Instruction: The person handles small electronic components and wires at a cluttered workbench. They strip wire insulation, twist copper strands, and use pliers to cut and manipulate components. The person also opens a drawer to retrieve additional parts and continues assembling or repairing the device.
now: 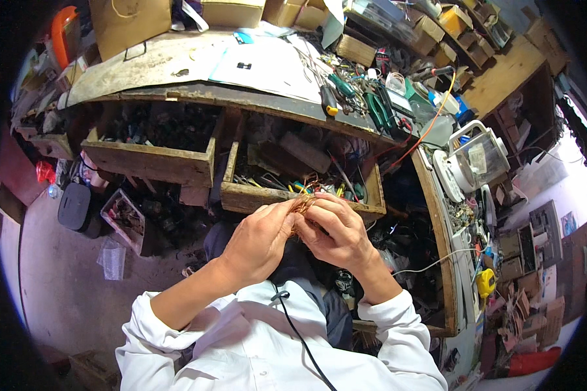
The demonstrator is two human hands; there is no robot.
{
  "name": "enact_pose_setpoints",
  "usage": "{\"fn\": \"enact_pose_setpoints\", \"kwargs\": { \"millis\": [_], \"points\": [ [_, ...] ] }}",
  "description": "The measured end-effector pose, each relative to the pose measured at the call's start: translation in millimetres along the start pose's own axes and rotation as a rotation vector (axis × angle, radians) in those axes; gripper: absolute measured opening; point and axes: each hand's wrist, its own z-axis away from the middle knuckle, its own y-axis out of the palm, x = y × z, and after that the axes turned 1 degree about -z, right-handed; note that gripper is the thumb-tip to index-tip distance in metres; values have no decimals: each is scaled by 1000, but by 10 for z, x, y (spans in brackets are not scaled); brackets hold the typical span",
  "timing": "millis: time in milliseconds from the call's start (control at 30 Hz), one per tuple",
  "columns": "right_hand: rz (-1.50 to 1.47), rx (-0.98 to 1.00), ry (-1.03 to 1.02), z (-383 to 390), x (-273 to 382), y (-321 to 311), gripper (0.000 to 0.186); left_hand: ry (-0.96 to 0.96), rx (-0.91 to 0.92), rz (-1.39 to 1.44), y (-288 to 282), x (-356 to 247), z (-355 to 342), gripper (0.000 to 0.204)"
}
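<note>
A tangled bunch of thin copper-coloured wire [302, 206] is pinched between both of my hands, just over the front of an open drawer. My left hand [259, 240] has its fingers closed on the wire's left side. Curled in from the other side, my right hand [336, 229] grips the same bunch, and its fingertips nearly meet those of the left. Part of the wire is hidden behind my fingers. Behind the hands, the open wooden drawer [249, 199] holds tools, wires and a block-shaped item.
A second open drawer [153, 163] full of small dark parts is at left. On the bench lie a white sheet [261, 68], a screwdriver [328, 101] and green-handled pliers [376, 111]. A clear jug [479, 156] and yellow tape measure [486, 283] are at right.
</note>
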Motion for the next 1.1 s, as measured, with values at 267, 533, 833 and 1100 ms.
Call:
{"fn": "enact_pose_setpoints", "kwargs": {
  "millis": [267, 533, 833, 1100],
  "points": [
    [102, 116, -82, 58, 18, -50, 31, 16, 172, -175, -43, -41, 32, 66],
    [188, 249, -7, -2, -12, -53, 48, 111, 74, -353, 38, 21, 133, 71],
    [221, 217, -137, 71, -9, -20, 41, 38, 38, -133, -68, 49, 148, 75],
    [186, 189, -226, -31, -8, 77, 40, -584, 448, 533, -248, 173, 86, 58]
  ]
}}
